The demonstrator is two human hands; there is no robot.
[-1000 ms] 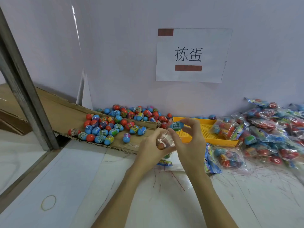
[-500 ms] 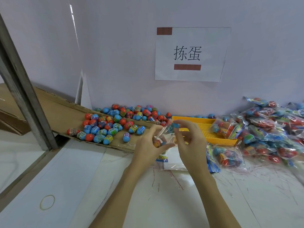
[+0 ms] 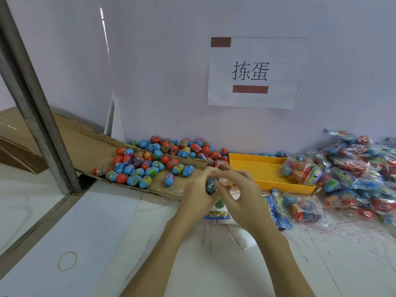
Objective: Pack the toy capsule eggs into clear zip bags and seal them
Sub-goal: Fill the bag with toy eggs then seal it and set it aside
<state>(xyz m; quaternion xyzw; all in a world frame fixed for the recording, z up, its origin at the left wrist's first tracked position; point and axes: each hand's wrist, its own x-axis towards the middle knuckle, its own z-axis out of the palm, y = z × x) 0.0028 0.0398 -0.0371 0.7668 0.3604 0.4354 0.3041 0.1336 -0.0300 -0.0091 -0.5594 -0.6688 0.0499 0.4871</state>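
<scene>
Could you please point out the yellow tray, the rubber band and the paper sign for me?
yellow tray (image 3: 260,171): head view, bare perforated floor.
rubber band (image 3: 66,261): head view, open centre.
paper sign (image 3: 278,50): head view, blank white area.

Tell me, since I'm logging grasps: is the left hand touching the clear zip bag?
Touching. The head view shows the left hand pinching the clear zip bag with an egg inside.

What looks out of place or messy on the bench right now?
A rubber band lies alone on the white table, far from the work. Loose eggs sit behind the yellow tray, off the cardboard sheet. Red scribbles mark the table.
</scene>
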